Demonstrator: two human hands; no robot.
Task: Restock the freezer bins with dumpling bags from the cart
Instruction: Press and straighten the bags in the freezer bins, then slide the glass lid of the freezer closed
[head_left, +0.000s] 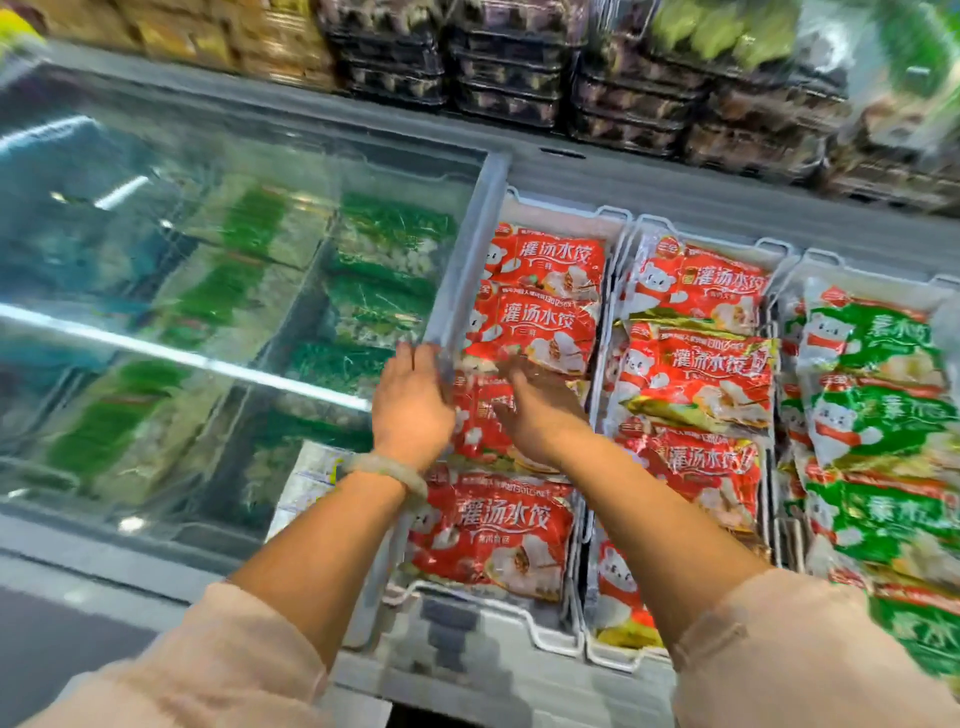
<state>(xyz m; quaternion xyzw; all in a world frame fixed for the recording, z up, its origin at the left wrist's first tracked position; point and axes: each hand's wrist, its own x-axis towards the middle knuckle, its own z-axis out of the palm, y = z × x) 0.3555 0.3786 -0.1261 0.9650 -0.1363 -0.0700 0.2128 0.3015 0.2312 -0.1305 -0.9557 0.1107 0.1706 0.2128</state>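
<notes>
Red dumpling bags fill the leftmost open wire bin (519, 616) of the freezer. One red bag (475, 423) lies in the middle of that bin, between my hands. My left hand (413, 400), with a pale bracelet on its wrist, has straight fingers against the bag's left side, next to the edge of the sliding lid. With flat fingers, my right hand (540, 410) rests on the bag's right part. Another red bag (493, 535) lies nearer me and two more (545, 291) farther back. The cart is out of view.
A sliding glass lid (234, 270) covers the freezer's left part, with green packs beneath. Right of my hands stand a bin of red-and-gold bags (696, 374) and a bin of green bags (878, 415). Stacked dark trays (509, 73) sit on the ledge behind.
</notes>
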